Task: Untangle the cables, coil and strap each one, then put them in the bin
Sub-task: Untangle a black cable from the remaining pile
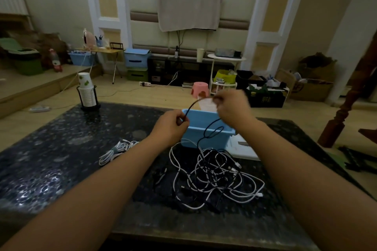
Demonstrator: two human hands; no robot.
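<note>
A black cable [212,131] stretches between both raised hands above the blue bin [206,128]. My left hand [170,127] pinches it near the bin's left rim. My right hand [232,106] grips its upper end higher up, to the right. From there the black cable loops down into a tangle of white and black cables [216,177] lying on the dark speckled table [61,165] in front of the bin. A coiled, strapped white cable [116,151] lies on the table to the left.
A holder with stacked paper cups [87,92] stands at the table's far left corner. White paper sheets [242,146] lie right of the bin. Beyond the table are a pink stool [200,88], boxes and a wooden post [342,112] at right.
</note>
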